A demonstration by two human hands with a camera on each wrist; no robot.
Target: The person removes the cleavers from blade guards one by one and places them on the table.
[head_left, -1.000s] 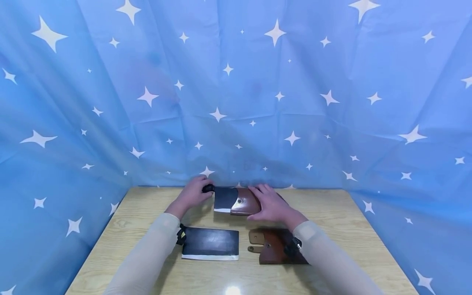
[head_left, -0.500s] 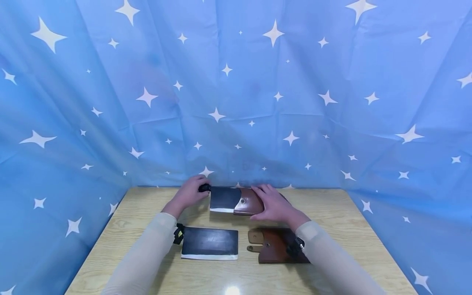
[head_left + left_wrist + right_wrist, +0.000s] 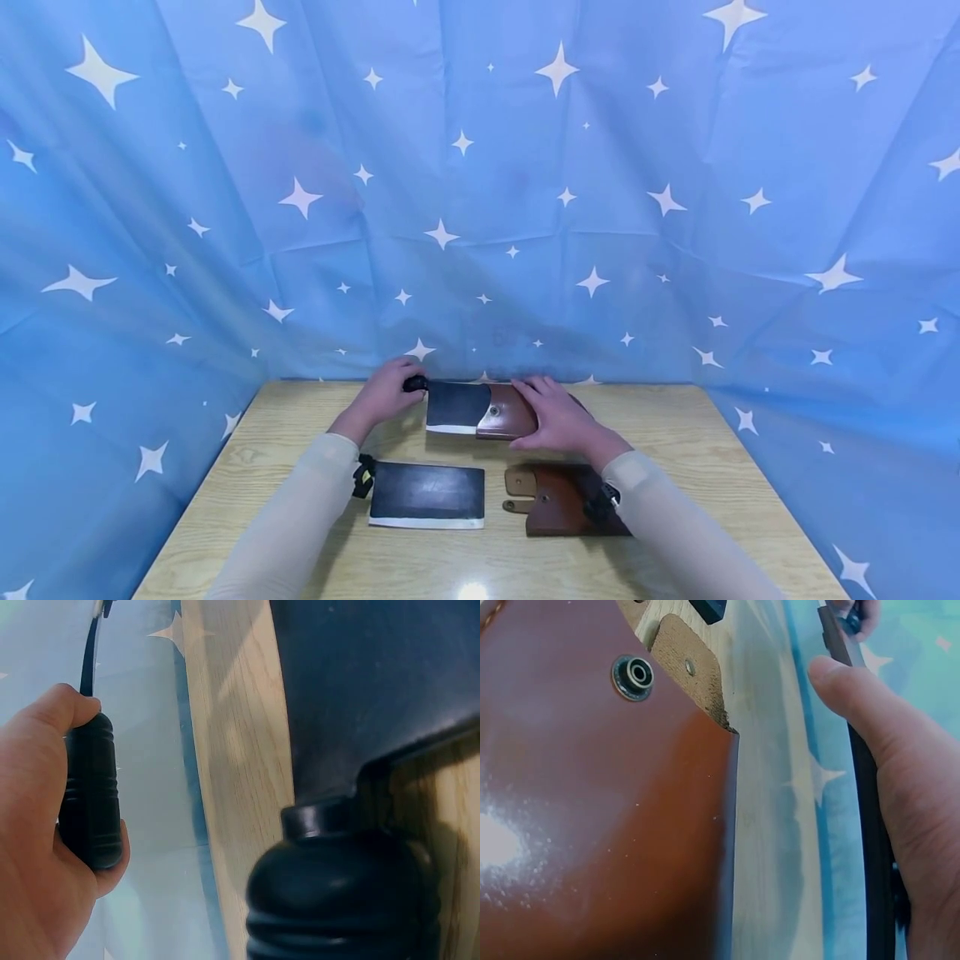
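At the far side of the table, my left hand (image 3: 382, 393) grips the black ribbed handle (image 3: 91, 791) of a cleaver (image 3: 456, 404). A brown leather sheath (image 3: 504, 410) covers the outer part of that blade; the dark inner part with its bright edge shows. My right hand (image 3: 557, 421) holds the sheath, thumb along its near edge and fingers over the top. Nearer me lies a second cleaver (image 3: 427, 493), its handle partly hidden by my left forearm. A second brown sheath (image 3: 600, 795) lies to its right, with unfastened tan straps (image 3: 519, 482) and a snap stud (image 3: 634, 676).
The pale wooden table (image 3: 480, 558) ends against a blue curtain (image 3: 480, 208) with white stars, which also hangs at both sides. My right sleeve (image 3: 675, 517) passes over part of the near sheath.
The held cleaver has shifted slightly left and its sheath slightly right, so more of the blade shows. The near cleaver and near sheath stay in place.
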